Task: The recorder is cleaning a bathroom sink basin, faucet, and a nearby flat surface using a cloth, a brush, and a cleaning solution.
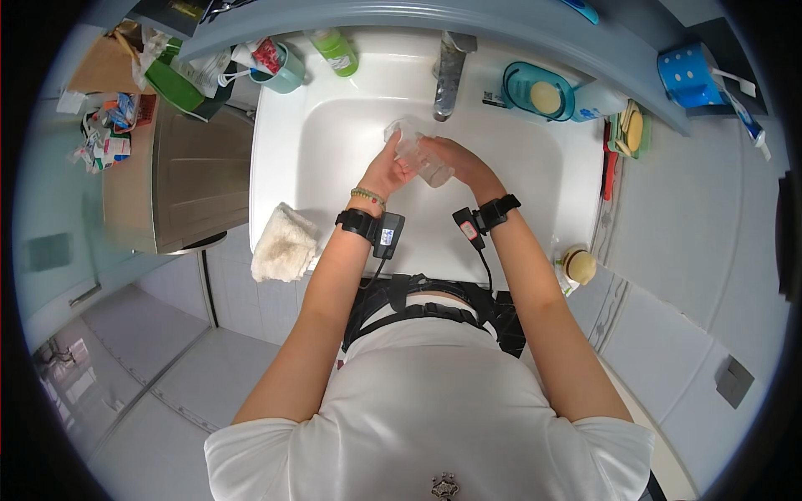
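Note:
Over the white sink basin (326,144), a clear, see-through container (437,172) lies tilted between both hands. My left hand (390,168) supports it from the left, with the thumb along its upper part. From the right, my right hand (467,161) grips it, fingers against its side. The exact shape of the container is hard to make out against the white basin. Just beyond it, the chrome faucet (449,81) reaches over the basin. I cannot tell whether water is running.
A green bottle (338,55) and a teal cup (282,72) stand at the back left. At the back right sits a teal soap dish (510,91) holding a pale round soap. A cream towel (285,244) drapes over the left front corner. A washing machine (200,169) stands left.

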A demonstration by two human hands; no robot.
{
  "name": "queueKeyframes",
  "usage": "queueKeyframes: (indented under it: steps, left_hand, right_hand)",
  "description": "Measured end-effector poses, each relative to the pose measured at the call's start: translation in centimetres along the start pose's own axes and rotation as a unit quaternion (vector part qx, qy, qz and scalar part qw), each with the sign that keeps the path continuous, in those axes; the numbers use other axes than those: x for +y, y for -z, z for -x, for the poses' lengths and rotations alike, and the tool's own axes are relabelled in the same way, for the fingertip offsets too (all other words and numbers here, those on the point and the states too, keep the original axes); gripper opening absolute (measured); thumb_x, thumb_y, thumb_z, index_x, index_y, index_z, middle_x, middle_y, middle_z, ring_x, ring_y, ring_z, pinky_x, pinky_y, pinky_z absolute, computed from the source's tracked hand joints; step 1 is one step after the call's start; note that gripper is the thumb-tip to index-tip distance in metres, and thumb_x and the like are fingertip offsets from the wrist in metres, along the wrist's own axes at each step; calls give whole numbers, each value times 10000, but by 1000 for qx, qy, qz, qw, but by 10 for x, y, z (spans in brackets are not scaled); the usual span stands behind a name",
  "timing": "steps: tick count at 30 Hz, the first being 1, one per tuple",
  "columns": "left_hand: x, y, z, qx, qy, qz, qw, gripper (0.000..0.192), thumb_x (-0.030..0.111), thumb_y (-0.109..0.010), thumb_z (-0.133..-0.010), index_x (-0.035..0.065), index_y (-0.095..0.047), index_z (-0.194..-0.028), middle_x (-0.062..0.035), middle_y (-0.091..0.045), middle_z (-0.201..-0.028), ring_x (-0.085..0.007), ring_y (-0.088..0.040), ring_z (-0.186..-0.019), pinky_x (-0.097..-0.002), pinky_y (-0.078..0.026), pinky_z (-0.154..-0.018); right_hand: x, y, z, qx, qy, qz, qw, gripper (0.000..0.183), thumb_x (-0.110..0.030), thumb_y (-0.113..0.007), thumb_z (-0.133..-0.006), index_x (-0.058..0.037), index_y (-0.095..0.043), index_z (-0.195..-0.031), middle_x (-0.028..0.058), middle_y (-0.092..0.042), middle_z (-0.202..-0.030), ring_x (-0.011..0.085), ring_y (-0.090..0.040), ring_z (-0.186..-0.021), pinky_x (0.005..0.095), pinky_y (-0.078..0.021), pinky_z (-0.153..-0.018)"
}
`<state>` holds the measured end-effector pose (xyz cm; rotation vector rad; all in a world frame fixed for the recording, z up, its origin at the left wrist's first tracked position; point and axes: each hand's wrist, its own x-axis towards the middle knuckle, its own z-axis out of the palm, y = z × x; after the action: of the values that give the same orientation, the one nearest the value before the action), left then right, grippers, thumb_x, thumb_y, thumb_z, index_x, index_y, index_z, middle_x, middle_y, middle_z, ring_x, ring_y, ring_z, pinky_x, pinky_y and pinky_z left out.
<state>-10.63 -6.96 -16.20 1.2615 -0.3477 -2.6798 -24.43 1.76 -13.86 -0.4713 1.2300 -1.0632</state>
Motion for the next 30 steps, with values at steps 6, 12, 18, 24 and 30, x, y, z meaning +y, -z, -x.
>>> queueKeyframes:
  steps: [6,12,18,24,30]
  left_hand:
    - [8,-12,10,26,-9,59,998,477,374,-594,-805,49,-440,-1118,-89,-574,-996,-216,-580,-926,-317,-471,-838]
    - [8,-21,-3,-46,3,115,992,442,336,-581,-823,69,-397,-1124,-155,-518,-1095,-281,-527,-1010,-395,-444,-864]
    - [8,-19,-3,-35,-137,152,978,504,359,-591,-808,69,-381,-1162,-144,-496,-1152,-267,-491,-1067,-370,-412,-928]
    - [14,-9,7,-6,-196,208,958,378,302,-580,-826,79,-444,-1098,-134,-483,-1177,-260,-484,-1059,-387,-412,-914]
    - [-1,-27,-3,-77,-199,36,976,375,152,-553,-826,148,-401,-1169,-35,-496,-1078,-170,-478,-1023,-318,-401,-812]
  right_hand:
    - [11,17,-21,20,-50,-44,998,429,-409,-454,-865,-15,-578,-983,31,-593,-860,124,-544,-785,245,-424,-680]
    - [-16,23,2,110,-19,-184,977,437,-386,-407,-896,-7,-498,-1094,64,-572,-957,171,-564,-843,277,-452,-764]
    - [-21,32,11,31,-36,-206,977,419,-348,-423,-899,3,-456,-1125,99,-541,-1040,214,-558,-941,320,-461,-831]
    - [-8,4,-13,29,23,-264,964,370,-309,-449,-885,-18,-462,-1113,93,-545,-1029,208,-565,-935,325,-467,-827]
    - [20,32,-6,119,-31,-292,948,335,-275,-465,-870,-29,-467,-1097,86,-541,-1023,222,-563,-920,352,-475,-783]
